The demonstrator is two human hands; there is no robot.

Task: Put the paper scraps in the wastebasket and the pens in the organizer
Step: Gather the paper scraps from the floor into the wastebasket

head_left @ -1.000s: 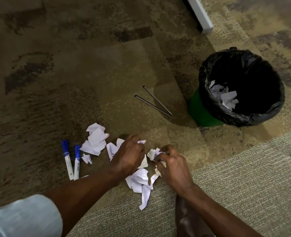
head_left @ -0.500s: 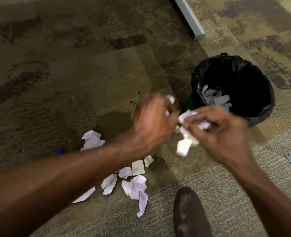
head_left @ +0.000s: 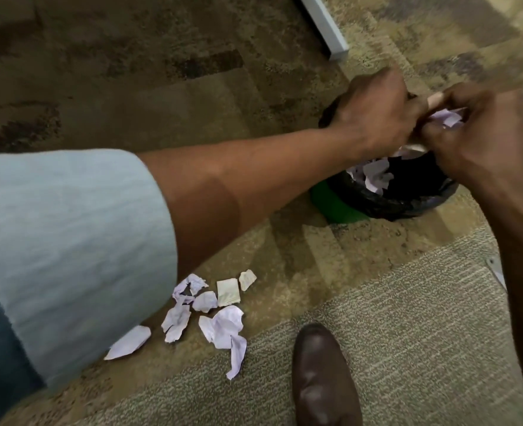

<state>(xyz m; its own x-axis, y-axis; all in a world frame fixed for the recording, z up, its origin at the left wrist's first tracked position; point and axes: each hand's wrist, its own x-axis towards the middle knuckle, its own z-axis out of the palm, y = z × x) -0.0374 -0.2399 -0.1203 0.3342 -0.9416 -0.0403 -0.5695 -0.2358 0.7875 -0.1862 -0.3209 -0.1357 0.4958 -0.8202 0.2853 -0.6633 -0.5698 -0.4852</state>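
Observation:
My left hand point(head_left: 373, 115) and my right hand point(head_left: 481, 130) are pressed together right above the wastebasket point(head_left: 407, 201), a green bin lined with a black bag. Both hands clutch a bunch of white paper scraps point(head_left: 447, 116) between them. More scraps point(head_left: 375, 176) lie inside the bin. Several torn white scraps point(head_left: 220, 315) remain on the carpet at the lower middle. The pens and the organizer are hidden from view, my left forearm and pale sleeve covering the left side.
A brown shoe point(head_left: 324, 379) stands on the lighter carpet strip at the bottom. A white furniture leg point(head_left: 324, 26) runs along the floor at the top. A small metal piece point(head_left: 496, 269) lies at the right edge.
Both hands lifted off the floor with a bunch of scraps and travelled right to above the wastebasket. The view shifted, and the markers and thin pens dropped out of sight.

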